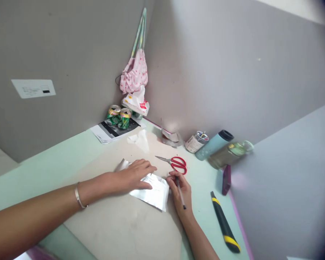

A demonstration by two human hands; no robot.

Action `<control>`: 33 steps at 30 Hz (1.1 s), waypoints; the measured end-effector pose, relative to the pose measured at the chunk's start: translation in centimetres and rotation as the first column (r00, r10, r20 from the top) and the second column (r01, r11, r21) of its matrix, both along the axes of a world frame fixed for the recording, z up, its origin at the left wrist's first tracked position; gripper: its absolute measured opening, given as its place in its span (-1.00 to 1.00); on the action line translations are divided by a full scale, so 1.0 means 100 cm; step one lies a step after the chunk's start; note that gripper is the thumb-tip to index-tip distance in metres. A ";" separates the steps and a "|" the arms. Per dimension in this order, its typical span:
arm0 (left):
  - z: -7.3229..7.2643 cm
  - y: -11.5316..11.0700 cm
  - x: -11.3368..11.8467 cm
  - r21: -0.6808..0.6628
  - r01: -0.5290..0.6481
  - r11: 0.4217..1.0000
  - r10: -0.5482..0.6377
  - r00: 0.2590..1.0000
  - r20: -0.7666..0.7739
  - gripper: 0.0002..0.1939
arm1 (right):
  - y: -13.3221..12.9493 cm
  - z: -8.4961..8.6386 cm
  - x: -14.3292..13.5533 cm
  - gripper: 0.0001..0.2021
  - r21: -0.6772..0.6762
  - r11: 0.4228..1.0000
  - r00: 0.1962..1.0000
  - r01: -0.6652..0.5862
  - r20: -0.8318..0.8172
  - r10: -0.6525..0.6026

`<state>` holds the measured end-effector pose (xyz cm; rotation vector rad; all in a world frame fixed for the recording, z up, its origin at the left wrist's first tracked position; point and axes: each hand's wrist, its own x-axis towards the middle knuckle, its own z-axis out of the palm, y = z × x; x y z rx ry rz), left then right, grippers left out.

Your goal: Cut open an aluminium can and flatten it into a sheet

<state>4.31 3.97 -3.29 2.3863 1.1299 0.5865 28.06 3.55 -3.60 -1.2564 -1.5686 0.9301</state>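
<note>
A shiny silver sheet of metal (151, 195) lies flat on a beige board (130, 231), its left end curling up a little. My left hand (139, 175) rests on the sheet with the fingers stretched out. At the sheet's right edge, my right hand (181, 191) is closed around a pen (181, 196) with a clear barrel and a dark end; its tip is hidden by the fingers. Just beyond the right hand lie red-handled scissors (176, 163), blades pointing left.
Crushed green cans (124, 119) stand on papers (104, 133) at the back, near a tissue pack (137, 103). Curled metal scraps (172, 138), a tin of pens (196, 141), a blue tumbler (213, 145) and a green bottle (230, 154) line the wall. A black-yellow tool (224, 224) lies right.
</note>
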 end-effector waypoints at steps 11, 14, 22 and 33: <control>-0.014 -0.004 0.001 -0.008 -0.057 0.998 0.057 0.996 0.065 -0.37 | 0.001 -0.004 -0.002 -0.69 -0.039 0.997 0.997 -0.071 0.000 0.071; -0.015 -0.006 0.000 0.012 -0.052 0.999 0.051 0.996 0.072 -0.44 | 0.000 -0.003 -0.002 -0.69 -0.054 0.997 0.998 -0.064 0.015 0.065; -0.009 -0.012 0.001 0.069 -0.089 0.994 0.085 0.995 0.054 -0.87 | 0.000 -0.004 -0.003 -0.71 -0.090 0.992 0.996 -0.084 0.032 0.087; -0.009 -0.012 0.000 0.093 -0.085 0.992 0.083 0.996 0.022 -0.91 | -0.001 0.000 -0.004 -0.69 -0.085 0.993 0.993 -0.086 0.070 0.092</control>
